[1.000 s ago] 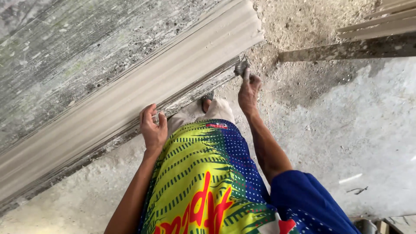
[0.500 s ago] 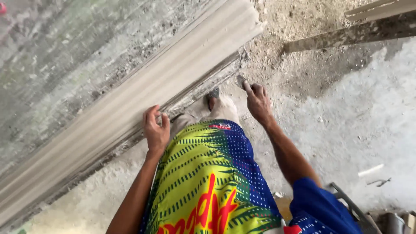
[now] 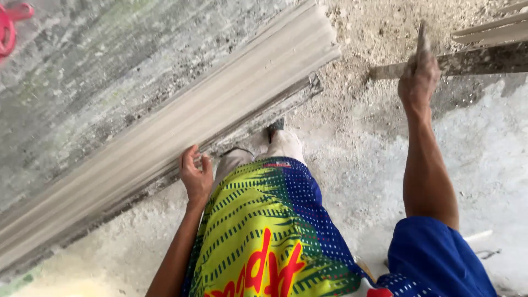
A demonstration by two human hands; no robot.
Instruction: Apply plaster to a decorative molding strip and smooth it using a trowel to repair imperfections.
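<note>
A long pale moulding (image 3: 181, 132) with ribbed lengthwise grooves runs slantwise across the view from the lower left to the upper middle, lying on a grey, stained slab (image 3: 110, 66) that fills the upper left. To the right and below spreads a dusty floor (image 3: 352, 181) covered in white powder and crumbly grit, thickest near the moulding's upper end. The person's bright yellow, green and blue patterned shorts (image 3: 264, 225) fill the lower middle, with a dust-covered foot (image 3: 283, 144) showing just past the hem, close to the moulding's lower edge. The left hand (image 3: 195, 176) rests against that lower edge about midway along, its grip loosely curled with fingertips touching the moulding and closed on nothing that can be seen. The right hand (image 3: 419, 82) reaches well apart to the upper right, its grip closed around a thin, plaster-caked tool (image 3: 422, 38) that stands up from the fist, over a dark straight bar (image 3: 473, 61) lying on the floor there. More ribbed moulding pieces (image 3: 489, 30) lie at the upper right corner. A pink plastic object (image 3: 10, 25) sits at the upper left edge.
</note>
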